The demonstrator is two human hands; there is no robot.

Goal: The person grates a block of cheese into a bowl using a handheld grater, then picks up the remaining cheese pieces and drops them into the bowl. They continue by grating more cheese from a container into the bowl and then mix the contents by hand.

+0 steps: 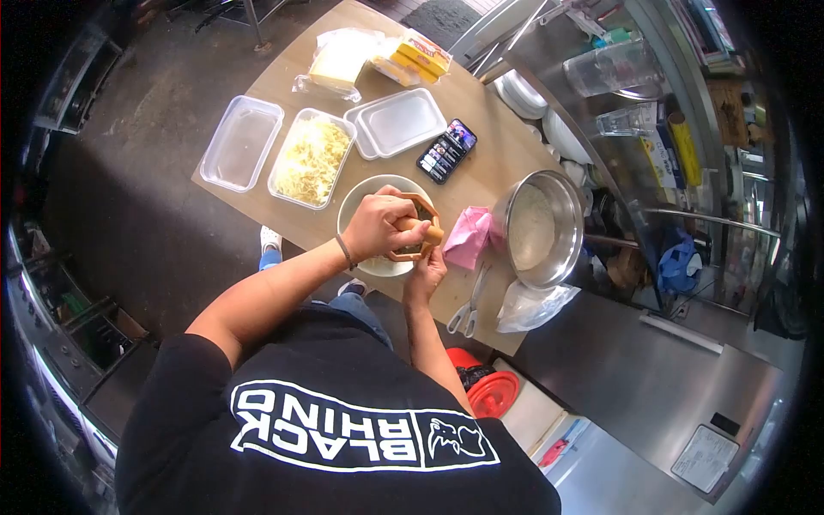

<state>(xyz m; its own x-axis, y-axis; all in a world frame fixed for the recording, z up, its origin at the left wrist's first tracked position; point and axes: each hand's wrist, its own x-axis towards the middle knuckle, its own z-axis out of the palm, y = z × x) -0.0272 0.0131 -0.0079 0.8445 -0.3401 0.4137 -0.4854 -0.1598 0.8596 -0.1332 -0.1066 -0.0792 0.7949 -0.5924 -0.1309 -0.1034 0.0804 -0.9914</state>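
Over a white bowl (359, 190) at the table's front edge, both my hands meet on a many-sided, wooden-looking frame (429, 206) with a dark inside. My left hand (378, 225) is wrapped round a tan, rod-like handle (435, 233) that lies across the frame. Below it, my right hand (427, 275) pinches the frame's near edge. The hands cover much of the frame and of the bowl's inside. Left of the bowl stands a clear tub of pale yellow shreds (311, 163). A folded pink cloth (469, 237) lies just right of my hands.
An empty clear tub (243, 143), stacked lids (403, 123), a phone (447, 151), a bagged pale block (337, 64) and a yellow box (423, 54) lie farther back. To the right are a steel bowl of pale flour-like stuff (534, 227), scissors (469, 311) and a plastic bag (534, 306).
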